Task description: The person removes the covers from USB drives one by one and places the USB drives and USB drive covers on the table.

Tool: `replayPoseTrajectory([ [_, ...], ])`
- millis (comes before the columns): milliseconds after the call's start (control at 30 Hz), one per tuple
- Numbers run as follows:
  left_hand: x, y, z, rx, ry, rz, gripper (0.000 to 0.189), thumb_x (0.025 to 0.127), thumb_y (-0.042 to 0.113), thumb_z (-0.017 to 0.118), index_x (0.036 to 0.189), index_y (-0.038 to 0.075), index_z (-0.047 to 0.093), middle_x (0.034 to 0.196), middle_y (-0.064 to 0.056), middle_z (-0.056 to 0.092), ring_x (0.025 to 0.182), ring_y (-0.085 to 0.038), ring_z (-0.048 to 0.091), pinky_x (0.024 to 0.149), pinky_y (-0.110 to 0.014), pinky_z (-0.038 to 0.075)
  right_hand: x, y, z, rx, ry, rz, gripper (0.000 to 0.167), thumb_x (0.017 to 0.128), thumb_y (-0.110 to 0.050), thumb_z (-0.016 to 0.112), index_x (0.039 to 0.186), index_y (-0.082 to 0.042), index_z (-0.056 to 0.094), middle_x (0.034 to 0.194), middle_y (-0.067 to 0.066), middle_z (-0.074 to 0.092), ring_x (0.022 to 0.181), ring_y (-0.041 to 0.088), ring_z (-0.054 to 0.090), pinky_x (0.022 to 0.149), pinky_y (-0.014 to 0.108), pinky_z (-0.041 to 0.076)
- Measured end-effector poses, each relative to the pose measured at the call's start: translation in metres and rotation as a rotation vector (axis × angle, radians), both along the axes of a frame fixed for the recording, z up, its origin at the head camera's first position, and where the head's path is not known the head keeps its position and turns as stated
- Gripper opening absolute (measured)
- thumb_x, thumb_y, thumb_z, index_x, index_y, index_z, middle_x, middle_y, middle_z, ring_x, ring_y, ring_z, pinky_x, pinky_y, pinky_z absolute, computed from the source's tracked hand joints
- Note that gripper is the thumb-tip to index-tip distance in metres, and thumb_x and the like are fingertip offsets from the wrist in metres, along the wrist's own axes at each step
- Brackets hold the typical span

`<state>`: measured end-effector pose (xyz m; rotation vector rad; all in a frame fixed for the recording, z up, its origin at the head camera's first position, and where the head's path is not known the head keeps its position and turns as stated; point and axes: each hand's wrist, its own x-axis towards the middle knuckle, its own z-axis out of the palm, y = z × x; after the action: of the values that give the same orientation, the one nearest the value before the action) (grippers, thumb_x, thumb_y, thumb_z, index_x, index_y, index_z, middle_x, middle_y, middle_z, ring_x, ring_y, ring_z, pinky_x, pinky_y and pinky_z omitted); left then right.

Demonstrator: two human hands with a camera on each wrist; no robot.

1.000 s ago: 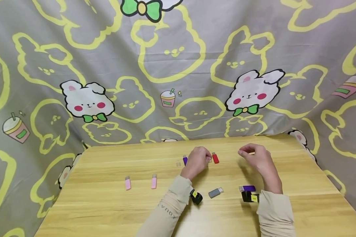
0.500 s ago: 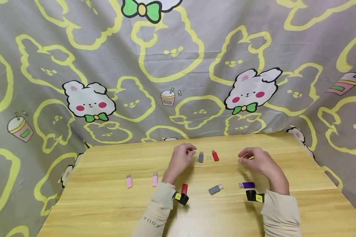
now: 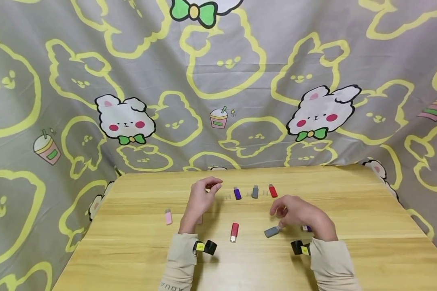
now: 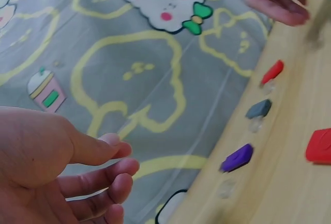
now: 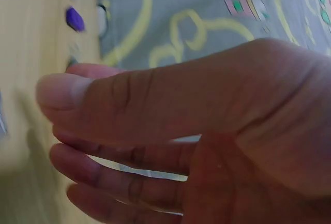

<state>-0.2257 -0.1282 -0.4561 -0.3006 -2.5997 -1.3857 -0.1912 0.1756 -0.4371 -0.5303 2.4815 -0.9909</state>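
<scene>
My left hand (image 3: 200, 200) is raised near the back left of the table, its fingers loosely bent with nothing between them. To its right stands a back row of USB sticks: a purple one (image 3: 237, 193), a grey one (image 3: 255, 191) and a red one (image 3: 272, 190), with small clear pieces (image 4: 255, 124) between them. Nearer the front, my right hand (image 3: 298, 212) hovers with relaxed, empty fingers, the thumb tip right at the connector of another grey USB stick (image 3: 272, 231). It partly hides a second purple USB stick (image 3: 306, 228).
Another red USB stick (image 3: 234, 232) lies in the middle front. A pink USB stick (image 3: 168, 217) lies at left, and a second pink one (image 3: 200, 220) is mostly behind my left hand. A patterned curtain (image 3: 255, 81) hangs along the table's (image 3: 131, 250) back edge.
My left hand has drawn back leftward from the back row, uncovering the purple and grey sticks and the front red one. My right hand has moved left and down toward the front grey stick.
</scene>
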Motion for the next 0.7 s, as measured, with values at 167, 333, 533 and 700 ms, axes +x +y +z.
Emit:
replayPoseTrajectory([
  [167,0.000,-0.011,0.004,0.026,-0.027,0.010,0.014,0.100,0.010,0.067,0.109,0.008,0.077,0.098,-0.003,0.072,0.090,-0.019,0.061,0.074,-0.029,0.050,0.003,-0.019,-0.006,0.030,-0.026,0.021,0.032,0.072,0.019,0.075,0.091,-0.007,0.071,0.085,0.007,0.060,0.076,0.020,0.050,0.066,0.032,0.044],
  [333,-0.002,-0.019,0.005,0.042,-0.017,0.018,0.013,0.100,0.009,0.067,0.108,0.007,0.077,0.098,-0.004,0.073,0.089,-0.019,0.062,0.074,-0.030,0.050,0.006,-0.029,-0.013,0.100,0.000,-0.027,0.037,0.062,0.024,0.067,0.081,-0.007,0.065,0.078,0.005,0.057,0.068,0.020,0.046,0.058,0.030,0.040],
  [533,-0.002,-0.028,0.003,0.046,-0.009,0.027,0.013,0.100,0.007,0.067,0.108,0.006,0.077,0.099,-0.006,0.074,0.091,-0.021,0.064,0.078,-0.033,0.052,0.005,-0.039,-0.020,0.154,0.037,-0.037,0.037,0.061,0.026,0.070,0.074,-0.008,0.061,0.073,0.002,0.054,0.065,0.019,0.045,0.055,0.029,0.038],
  [700,-0.002,-0.032,0.003,0.053,-0.013,0.031,0.014,0.100,0.008,0.068,0.109,0.005,0.077,0.100,-0.007,0.075,0.092,-0.022,0.065,0.079,-0.034,0.053,0.003,-0.046,-0.020,0.162,0.028,-0.043,0.036,0.064,0.025,0.074,0.073,-0.008,0.061,0.072,0.003,0.055,0.064,0.020,0.046,0.054,0.029,0.038],
])
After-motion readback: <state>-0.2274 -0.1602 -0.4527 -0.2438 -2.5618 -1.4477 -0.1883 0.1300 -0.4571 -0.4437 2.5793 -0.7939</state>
